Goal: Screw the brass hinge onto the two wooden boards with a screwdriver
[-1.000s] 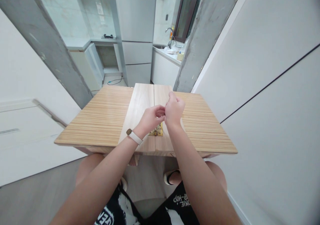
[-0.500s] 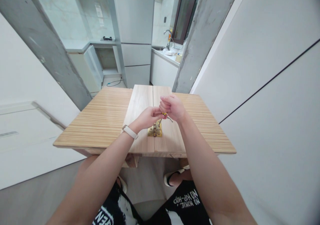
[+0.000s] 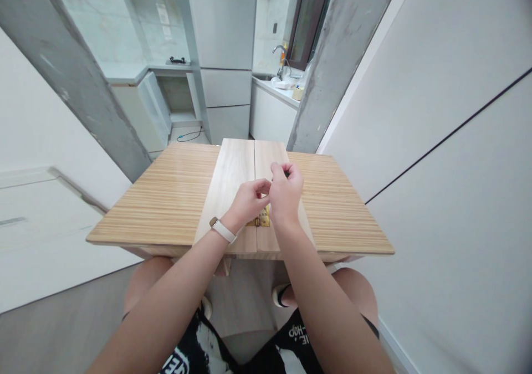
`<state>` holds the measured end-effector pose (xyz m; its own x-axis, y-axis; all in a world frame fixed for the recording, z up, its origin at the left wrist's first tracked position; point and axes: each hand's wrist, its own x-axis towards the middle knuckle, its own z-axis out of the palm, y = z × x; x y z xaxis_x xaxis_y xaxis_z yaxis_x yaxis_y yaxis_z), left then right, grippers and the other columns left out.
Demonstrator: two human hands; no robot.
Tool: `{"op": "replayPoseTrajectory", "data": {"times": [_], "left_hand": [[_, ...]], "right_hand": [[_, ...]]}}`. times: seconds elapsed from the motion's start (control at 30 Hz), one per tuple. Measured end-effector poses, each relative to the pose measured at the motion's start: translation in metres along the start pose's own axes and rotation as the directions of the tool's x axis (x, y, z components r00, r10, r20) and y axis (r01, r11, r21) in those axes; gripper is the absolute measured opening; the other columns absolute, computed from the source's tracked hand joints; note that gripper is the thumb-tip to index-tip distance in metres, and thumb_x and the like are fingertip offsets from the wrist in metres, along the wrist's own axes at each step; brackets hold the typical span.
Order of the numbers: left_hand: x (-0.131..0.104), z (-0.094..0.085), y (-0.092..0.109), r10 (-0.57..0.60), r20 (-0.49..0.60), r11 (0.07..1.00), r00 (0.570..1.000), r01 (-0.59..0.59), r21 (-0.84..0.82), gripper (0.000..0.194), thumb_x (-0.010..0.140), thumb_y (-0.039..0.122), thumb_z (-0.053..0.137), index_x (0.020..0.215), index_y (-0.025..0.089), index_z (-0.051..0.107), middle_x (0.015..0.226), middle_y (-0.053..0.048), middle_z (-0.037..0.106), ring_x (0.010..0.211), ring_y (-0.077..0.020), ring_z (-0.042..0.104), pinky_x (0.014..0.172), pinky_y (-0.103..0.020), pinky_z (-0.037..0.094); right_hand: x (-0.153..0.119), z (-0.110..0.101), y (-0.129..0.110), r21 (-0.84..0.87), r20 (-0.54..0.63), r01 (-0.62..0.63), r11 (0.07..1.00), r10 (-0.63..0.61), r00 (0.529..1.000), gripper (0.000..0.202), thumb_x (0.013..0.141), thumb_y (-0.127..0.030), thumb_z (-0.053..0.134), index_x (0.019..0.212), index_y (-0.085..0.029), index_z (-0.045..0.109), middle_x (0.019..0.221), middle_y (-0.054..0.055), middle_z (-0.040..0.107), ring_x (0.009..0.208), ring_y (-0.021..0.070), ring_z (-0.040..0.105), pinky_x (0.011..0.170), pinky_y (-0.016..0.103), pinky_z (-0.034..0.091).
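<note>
Two pale wooden boards (image 3: 233,166) lie side by side on a striped wooden table. A brass hinge (image 3: 263,218) spans their seam near the front edge, partly covered by my hands. My right hand (image 3: 286,191) is closed just beyond the hinge, around a screwdriver; only a dark bit of its handle (image 3: 286,173) shows between the fingers. Right beside it, my left hand (image 3: 251,198), with a pale watch strap at the wrist, has thumb and fingers drawn together. What it pinches, if anything, is hidden.
The table (image 3: 166,196) extends to both sides under the boards. Close on the right stands a white panel wall (image 3: 449,208). Behind the table are a tall fridge (image 3: 226,25) and a sink counter (image 3: 274,108). My knees are at the table's front edge.
My right hand has turned more upright, and the screwdriver's yellow-and-black handle and metal shank have gone out of sight. The left hand has come slightly nearer me, covering more of the hinge.
</note>
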<state>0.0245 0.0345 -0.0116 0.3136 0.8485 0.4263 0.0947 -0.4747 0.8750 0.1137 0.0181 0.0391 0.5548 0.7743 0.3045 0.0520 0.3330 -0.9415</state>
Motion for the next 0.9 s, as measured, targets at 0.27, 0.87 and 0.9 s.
{"op": "replayPoseTrajectory", "data": {"times": [0.27,0.87,0.9], "left_hand": [[0.005,-0.007,-0.004,-0.040,0.077,0.998,0.996,0.044,-0.050,0.017,0.074,0.007,0.069,0.086,0.016,0.062,0.087,-0.003,0.072,0.084,-0.0167,0.067,0.075,-0.027,0.052],[0.013,-0.013,0.002,-0.160,0.113,0.938,0.981,0.187,-0.292,0.021,0.078,0.011,0.072,0.096,0.013,0.062,0.087,-0.005,0.075,0.085,-0.0181,0.074,0.078,-0.027,0.057],[0.012,-0.012,0.003,-0.159,0.095,0.941,0.983,0.180,-0.288,0.021,0.078,0.010,0.071,0.098,0.012,0.064,0.088,-0.006,0.076,0.085,-0.0181,0.074,0.077,-0.026,0.056]], "right_hand": [[0.017,0.004,0.002,-0.023,0.180,-0.042,0.999,0.046,0.983,0.053,0.092,-0.041,0.061,0.052,-0.026,0.030,0.050,-0.006,0.027,0.048,0.0113,0.028,0.049,0.033,0.022],[0.034,-0.012,0.009,0.115,0.526,-0.079,0.990,0.007,0.851,0.028,0.088,-0.044,0.071,0.074,-0.022,0.060,0.068,-0.002,0.058,0.063,0.0139,0.052,0.060,0.028,0.042],[0.028,-0.010,0.009,0.100,0.438,-0.040,0.994,-0.008,0.899,0.024,0.087,-0.043,0.071,0.081,-0.022,0.062,0.074,-0.002,0.061,0.069,0.0152,0.055,0.065,0.029,0.045]]}}
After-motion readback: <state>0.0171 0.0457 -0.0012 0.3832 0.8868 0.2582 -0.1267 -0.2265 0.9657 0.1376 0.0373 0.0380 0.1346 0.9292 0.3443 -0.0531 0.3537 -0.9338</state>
